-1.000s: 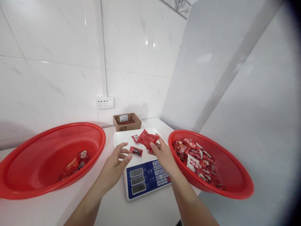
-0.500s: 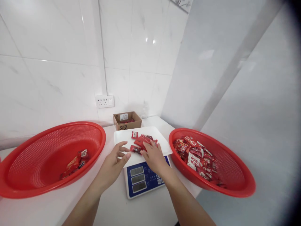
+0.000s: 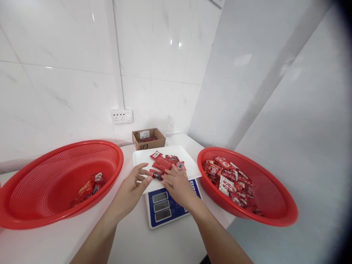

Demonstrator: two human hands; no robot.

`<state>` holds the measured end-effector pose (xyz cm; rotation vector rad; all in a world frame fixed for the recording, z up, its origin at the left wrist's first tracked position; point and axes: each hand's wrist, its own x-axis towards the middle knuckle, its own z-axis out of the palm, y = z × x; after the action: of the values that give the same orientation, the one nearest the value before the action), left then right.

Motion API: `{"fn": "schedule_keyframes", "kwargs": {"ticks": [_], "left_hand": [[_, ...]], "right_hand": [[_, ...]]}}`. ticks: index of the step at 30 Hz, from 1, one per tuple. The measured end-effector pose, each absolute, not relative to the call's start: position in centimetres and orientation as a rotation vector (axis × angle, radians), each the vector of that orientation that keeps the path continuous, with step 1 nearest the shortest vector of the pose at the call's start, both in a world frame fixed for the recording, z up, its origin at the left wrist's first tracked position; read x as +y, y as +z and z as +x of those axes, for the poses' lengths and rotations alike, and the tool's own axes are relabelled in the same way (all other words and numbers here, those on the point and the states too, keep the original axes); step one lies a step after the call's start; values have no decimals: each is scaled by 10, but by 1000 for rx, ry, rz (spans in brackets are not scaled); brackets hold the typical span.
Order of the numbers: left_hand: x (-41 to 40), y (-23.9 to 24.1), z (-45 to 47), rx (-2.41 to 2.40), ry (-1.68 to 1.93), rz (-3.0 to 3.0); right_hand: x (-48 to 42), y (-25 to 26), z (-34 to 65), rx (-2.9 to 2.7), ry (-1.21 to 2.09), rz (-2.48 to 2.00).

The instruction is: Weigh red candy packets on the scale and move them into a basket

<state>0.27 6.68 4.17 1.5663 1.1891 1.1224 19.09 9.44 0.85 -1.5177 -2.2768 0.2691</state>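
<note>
A white weighing pan [image 3: 140, 158] sits on a blue and white digital scale [image 3: 173, 211]. On the pan lie several small red wrapped snacks, among them a plain red packet [image 3: 162, 163], a small square packet [image 3: 156, 155] behind it and a dark red packet [image 3: 156, 175] at the front. My left hand [image 3: 131, 189] is at the pan's left side, fingers apart and curved, its fingertips at the left end of the dark red packet. My right hand [image 3: 178, 186] is over the pan's front, fingers spread, its tips at the near edge of the packets.
A red plastic basket [image 3: 33, 165] with a few packets stands at the left. Another red basket [image 3: 275, 194] at the right holds many red and white packets. Behind the scale is a cardboard box [image 3: 154, 143] near the tiled wall, with a wall socket [image 3: 121, 116] above.
The packets on the pan have spread apart; the small square one has turned and shifted slightly left. My left hand has moved a little right, closer to the dark red packet.
</note>
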Motion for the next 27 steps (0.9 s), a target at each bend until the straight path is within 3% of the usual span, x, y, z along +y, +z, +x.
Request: {"fn": "schedule_keyframes", "kwargs": {"ticks": [11,23,27], "left_hand": [[66,47,0,1247,1095,1602],[66,47,-1,1270,1114,1615],[68,44,0,1273,1120,1624]], "right_hand": [[114,5,242,-2052,86,-1807],[122,2,259,-1840,-162,-1659],[107,9,262,-1586,63,-1484]]}}
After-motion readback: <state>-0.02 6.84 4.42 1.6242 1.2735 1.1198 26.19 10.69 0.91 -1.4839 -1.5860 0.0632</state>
